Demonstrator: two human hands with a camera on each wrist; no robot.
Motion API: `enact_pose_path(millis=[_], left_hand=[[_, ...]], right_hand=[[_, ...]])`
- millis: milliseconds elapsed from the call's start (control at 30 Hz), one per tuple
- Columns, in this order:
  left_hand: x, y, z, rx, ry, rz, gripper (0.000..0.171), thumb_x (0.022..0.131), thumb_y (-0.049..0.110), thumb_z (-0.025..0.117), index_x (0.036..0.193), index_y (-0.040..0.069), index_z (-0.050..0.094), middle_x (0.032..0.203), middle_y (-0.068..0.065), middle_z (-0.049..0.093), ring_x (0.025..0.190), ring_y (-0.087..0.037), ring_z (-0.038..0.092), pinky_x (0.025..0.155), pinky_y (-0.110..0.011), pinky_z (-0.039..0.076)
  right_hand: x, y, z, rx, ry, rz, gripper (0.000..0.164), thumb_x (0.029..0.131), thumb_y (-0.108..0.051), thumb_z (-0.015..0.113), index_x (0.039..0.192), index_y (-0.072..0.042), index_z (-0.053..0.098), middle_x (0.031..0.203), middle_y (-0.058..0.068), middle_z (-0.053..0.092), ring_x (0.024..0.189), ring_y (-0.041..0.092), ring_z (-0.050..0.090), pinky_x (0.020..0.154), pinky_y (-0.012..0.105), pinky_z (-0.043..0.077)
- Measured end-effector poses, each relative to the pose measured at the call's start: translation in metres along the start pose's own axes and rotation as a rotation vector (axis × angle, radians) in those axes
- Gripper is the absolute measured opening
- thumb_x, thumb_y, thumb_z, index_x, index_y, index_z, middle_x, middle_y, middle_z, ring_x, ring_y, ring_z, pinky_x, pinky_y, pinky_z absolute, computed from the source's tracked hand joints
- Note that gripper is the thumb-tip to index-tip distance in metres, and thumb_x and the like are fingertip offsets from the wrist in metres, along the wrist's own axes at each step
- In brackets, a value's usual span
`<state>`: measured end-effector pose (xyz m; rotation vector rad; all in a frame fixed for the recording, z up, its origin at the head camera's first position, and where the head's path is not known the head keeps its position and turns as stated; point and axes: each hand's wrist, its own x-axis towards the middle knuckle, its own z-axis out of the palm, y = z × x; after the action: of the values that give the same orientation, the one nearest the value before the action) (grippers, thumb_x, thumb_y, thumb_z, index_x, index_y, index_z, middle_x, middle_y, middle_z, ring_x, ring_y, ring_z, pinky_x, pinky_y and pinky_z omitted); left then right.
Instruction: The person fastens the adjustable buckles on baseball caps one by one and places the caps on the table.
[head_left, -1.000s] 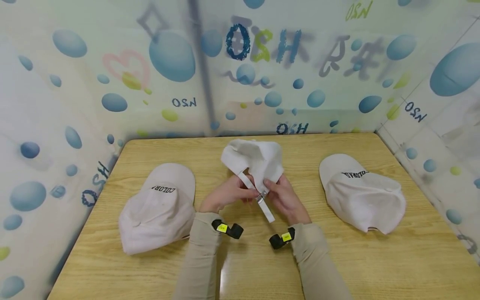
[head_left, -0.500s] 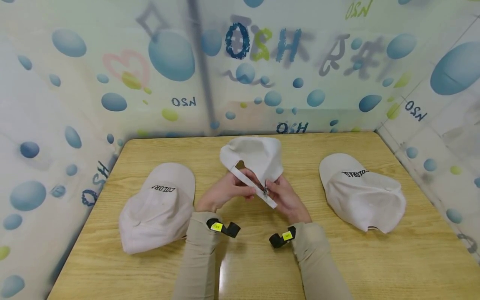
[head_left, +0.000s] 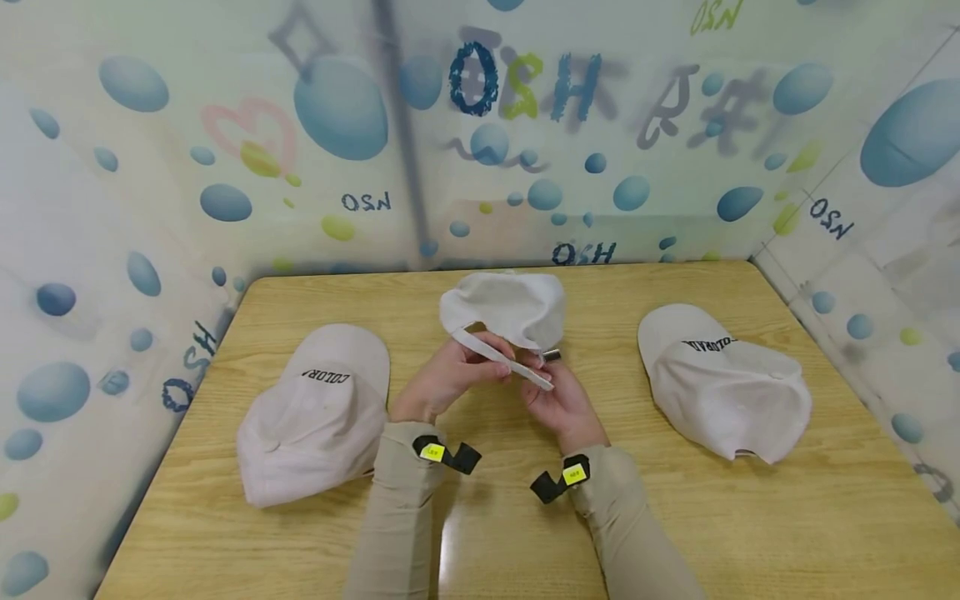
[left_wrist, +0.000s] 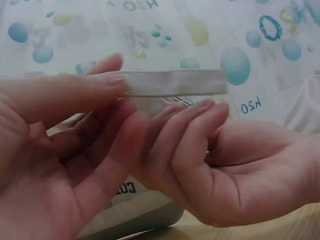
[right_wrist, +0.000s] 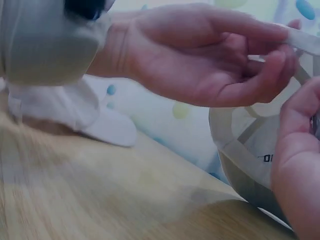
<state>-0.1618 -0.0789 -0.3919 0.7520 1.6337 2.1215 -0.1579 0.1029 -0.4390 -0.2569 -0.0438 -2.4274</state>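
Note:
A white cap (head_left: 510, 304) is held up near the far middle of the table, its back opening towards me. My left hand (head_left: 442, 379) pinches its strap (left_wrist: 175, 82) between thumb and fingers, and the strap's free end sticks out to the right. Curled fingers of my right hand (head_left: 562, 400) grip the cap's rear edge beside the metal buckle (head_left: 551, 355). The buckle stands apart from the strap. In the right wrist view, the left hand (right_wrist: 200, 60) holds the strap, while the right hand (right_wrist: 300, 160) is partly cut off.
Another white cap with dark lettering (head_left: 315, 417) lies on the table's left, and a third cap (head_left: 723, 383) lies on the right. The wooden table (head_left: 787, 517) meets patterned walls (head_left: 480, 183) at the back and sides.
The strap has come out of the buckle and its free end has swung up. My right hand has turned and shifted slightly left; the left hand keeps its pinch on the strap.

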Motion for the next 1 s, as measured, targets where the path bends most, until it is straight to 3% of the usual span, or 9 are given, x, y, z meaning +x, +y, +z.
enact_pose_path(millis=[133,300,467,600,800,1000], left_hand=[[0.0011,-0.0008,0.0010,0.022,0.073,0.018,0.011,0.083,0.001,0.060,0.094,0.004,0.061,0.090,-0.009,0.059,0.082,-0.021,0.054,0.076,-0.035,0.044],[0.0010,0.0009,0.0015,-0.004,0.128,0.037,0.010,0.083,0.003,0.061,0.092,0.005,0.060,0.090,-0.006,0.059,0.083,-0.018,0.052,0.074,-0.029,0.043],[0.0012,0.0023,0.0020,-0.104,0.136,0.054,0.010,0.084,-0.001,0.058,0.093,0.004,0.058,0.088,-0.006,0.060,0.084,-0.017,0.054,0.077,-0.028,0.045],[0.0008,0.0029,0.0017,-0.178,0.147,0.069,0.010,0.086,-0.002,0.055,0.094,0.003,0.057,0.085,-0.007,0.060,0.081,-0.019,0.055,0.077,-0.030,0.045],[-0.0035,0.0039,-0.0029,-0.254,0.110,0.086,0.011,0.087,-0.005,0.050,0.095,0.001,0.055,0.085,-0.009,0.058,0.078,-0.022,0.056,0.078,-0.034,0.046],[-0.0060,0.0062,-0.0071,-0.244,0.094,0.083,0.014,0.087,-0.007,0.049,0.098,0.001,0.054,0.088,-0.010,0.055,0.074,-0.021,0.057,0.072,-0.031,0.048]], right_hand=[[0.0013,0.0018,0.0010,-0.163,0.029,0.007,0.025,0.099,-0.018,0.031,0.097,0.000,0.049,0.084,0.009,0.052,0.059,0.010,0.050,0.047,0.012,0.034],[0.0005,0.0022,-0.0002,-0.199,-0.002,-0.009,0.026,0.098,-0.016,0.032,0.105,0.002,0.050,0.092,0.013,0.054,0.062,0.008,0.050,0.049,0.010,0.036],[-0.0026,0.0024,-0.0002,-0.247,-0.057,-0.028,0.021,0.097,-0.008,0.034,0.113,0.000,0.045,0.103,0.015,0.055,0.077,0.013,0.056,0.066,0.015,0.047],[-0.0041,0.0024,0.0002,-0.282,-0.075,-0.033,0.021,0.095,-0.001,0.036,0.114,0.001,0.047,0.104,0.016,0.057,0.085,0.018,0.059,0.074,0.020,0.048],[-0.0032,0.0017,0.0009,-0.322,-0.068,-0.067,0.016,0.093,0.001,0.040,0.103,0.000,0.052,0.097,0.013,0.061,0.084,0.019,0.062,0.074,0.021,0.049],[-0.0028,0.0009,0.0023,-0.312,-0.030,-0.137,0.014,0.092,0.001,0.044,0.102,-0.002,0.054,0.097,0.010,0.062,0.085,0.016,0.062,0.072,0.021,0.049]])
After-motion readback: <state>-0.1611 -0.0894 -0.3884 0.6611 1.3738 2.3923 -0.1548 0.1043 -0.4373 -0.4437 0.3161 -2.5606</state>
